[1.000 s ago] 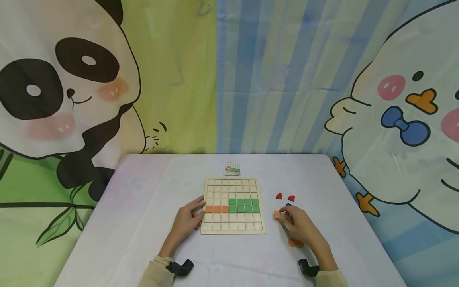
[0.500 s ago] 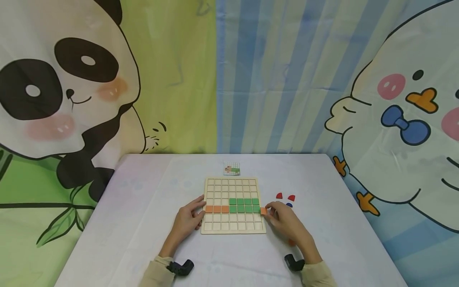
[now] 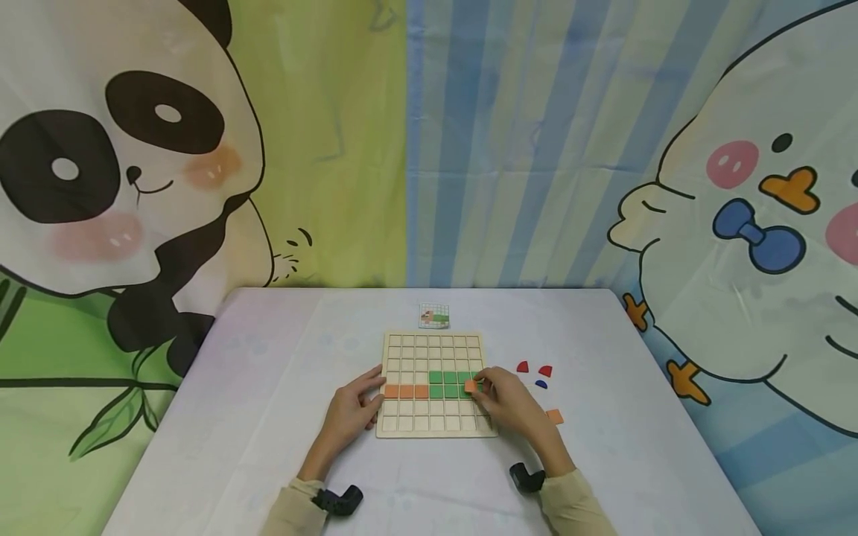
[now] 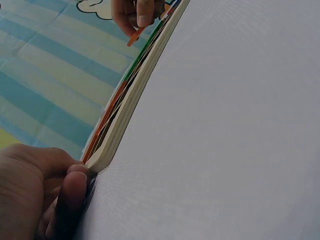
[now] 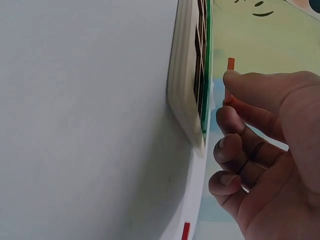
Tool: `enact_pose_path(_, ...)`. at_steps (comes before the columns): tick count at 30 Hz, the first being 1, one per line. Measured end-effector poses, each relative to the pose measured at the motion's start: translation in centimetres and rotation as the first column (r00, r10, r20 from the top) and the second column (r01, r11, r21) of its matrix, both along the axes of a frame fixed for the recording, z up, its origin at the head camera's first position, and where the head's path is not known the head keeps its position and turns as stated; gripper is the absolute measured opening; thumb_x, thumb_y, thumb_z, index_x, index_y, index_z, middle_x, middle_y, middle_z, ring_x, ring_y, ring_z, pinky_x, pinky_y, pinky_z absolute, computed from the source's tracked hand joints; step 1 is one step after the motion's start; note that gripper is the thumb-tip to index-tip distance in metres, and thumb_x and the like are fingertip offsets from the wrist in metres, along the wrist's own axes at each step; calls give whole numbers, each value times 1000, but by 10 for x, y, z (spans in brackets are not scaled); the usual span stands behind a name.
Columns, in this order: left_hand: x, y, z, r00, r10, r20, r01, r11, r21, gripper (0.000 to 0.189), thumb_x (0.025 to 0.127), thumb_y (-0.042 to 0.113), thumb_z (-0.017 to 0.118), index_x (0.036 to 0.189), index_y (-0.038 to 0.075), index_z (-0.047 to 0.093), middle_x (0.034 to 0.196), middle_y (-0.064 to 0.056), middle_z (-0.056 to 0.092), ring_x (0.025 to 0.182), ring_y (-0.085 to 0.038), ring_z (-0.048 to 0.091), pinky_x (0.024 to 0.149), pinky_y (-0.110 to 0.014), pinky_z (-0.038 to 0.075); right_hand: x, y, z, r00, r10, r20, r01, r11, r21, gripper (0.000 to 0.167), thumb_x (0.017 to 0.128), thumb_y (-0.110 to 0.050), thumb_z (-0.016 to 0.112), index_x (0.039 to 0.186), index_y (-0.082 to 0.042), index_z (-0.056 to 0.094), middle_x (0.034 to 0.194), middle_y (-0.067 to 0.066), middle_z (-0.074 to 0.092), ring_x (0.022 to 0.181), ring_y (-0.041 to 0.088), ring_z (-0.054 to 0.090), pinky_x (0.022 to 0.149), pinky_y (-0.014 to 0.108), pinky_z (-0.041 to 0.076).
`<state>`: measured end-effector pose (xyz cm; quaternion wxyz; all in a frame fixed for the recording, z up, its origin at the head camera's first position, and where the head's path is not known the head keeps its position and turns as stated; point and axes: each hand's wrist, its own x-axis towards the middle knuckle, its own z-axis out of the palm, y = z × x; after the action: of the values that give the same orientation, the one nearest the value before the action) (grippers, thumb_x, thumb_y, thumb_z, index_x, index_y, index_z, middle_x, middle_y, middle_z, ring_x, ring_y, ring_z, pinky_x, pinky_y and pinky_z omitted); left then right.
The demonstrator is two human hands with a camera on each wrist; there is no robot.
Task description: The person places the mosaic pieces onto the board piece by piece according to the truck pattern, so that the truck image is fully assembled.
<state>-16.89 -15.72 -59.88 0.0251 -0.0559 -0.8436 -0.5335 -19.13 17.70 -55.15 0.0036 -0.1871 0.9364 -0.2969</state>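
My right hand (image 3: 508, 402) pinches a thin orange square tile (image 3: 471, 386) between thumb and fingertip. In the right wrist view the tile (image 5: 230, 65) stands on edge, raised above the board. Below it is a wooden grid board (image 3: 436, 426) with a block of green squares (image 3: 450, 383) on its right half. A row of orange squares (image 3: 405, 391) adjoins the green on the left. My left hand (image 3: 350, 406) holds the board's left edge; in the left wrist view its thumb and fingertips (image 4: 75, 186) meet at the board's corner.
Right of the board lie two red quarter-round pieces (image 3: 546, 371), a blue half-round piece (image 3: 541, 384) and an orange piece (image 3: 554, 417) partly behind the right arm. A small picture card (image 3: 434, 316) lies beyond the board. Patterned curtains hang behind the table (image 3: 302, 335).
My right hand has carried the orange tile leftward from the table on the right to above the green squares. The left hand has stayed at the board's edge.
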Motion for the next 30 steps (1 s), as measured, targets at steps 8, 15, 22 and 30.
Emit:
enact_pose_path(8,-1,-1,-2,1000,-11,-5,11,1000,13,40,97,3,73,137,6,71,157,-2,60,47,-11,60,45,-24,52,-8,-23,-1,999,44,-19,-43,999,27,22,98,-18,78,117,-9,73,89,-6,63,79,8,52,72,24,49)
enact_pose_path(15,-2,-1,-2,1000,-18,-3,18,1000,26,40,97,3,73,138,6,71,158,-2,59,48,-11,61,45,-24,53,-15,-41,-3,997,81,-14,-80,996,41,21,99,-21,76,117,-10,73,90,-6,63,79,8,53,72,26,50)
enact_pose_path(22,-2,-1,-2,1000,-15,2,15,999,37,41,97,3,73,138,7,71,157,-2,60,48,-12,61,45,-25,54,-19,-54,-4,993,122,-10,-121,991,57,22,101,-22,74,120,-11,72,91,-6,62,79,8,52,73,26,50)
enact_pose_path(30,-1,-1,-3,1000,-15,-2,15,999,33,41,97,3,73,138,6,71,158,-3,59,47,-12,60,44,-24,52,-24,-69,0,988,151,20,-152,987,61,23,102,-26,72,121,-11,72,91,-5,63,80,9,54,73,26,50)
